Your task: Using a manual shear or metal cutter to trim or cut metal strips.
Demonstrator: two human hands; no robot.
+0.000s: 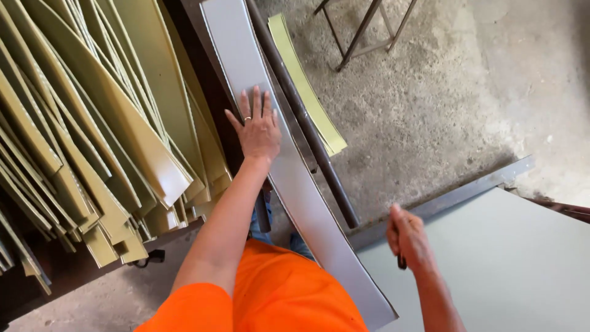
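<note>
My left hand (258, 126) lies flat, fingers spread, on a long grey metal strip (307, 209) that runs from the top of the view down toward me. My right hand (409, 240) is closed around a small dark handle or tool at the edge of a large grey sheet (510, 264). A dark metal bar (304, 117) runs alongside the strip on its right. I wear an orange shirt.
A big stack of olive-green bent metal strips (92, 135) fills the left on a dark bench. A few yellow-green strips (307, 86) lie on the concrete floor (442, 104) past the bar. A metal stand's legs (362, 31) are at the top.
</note>
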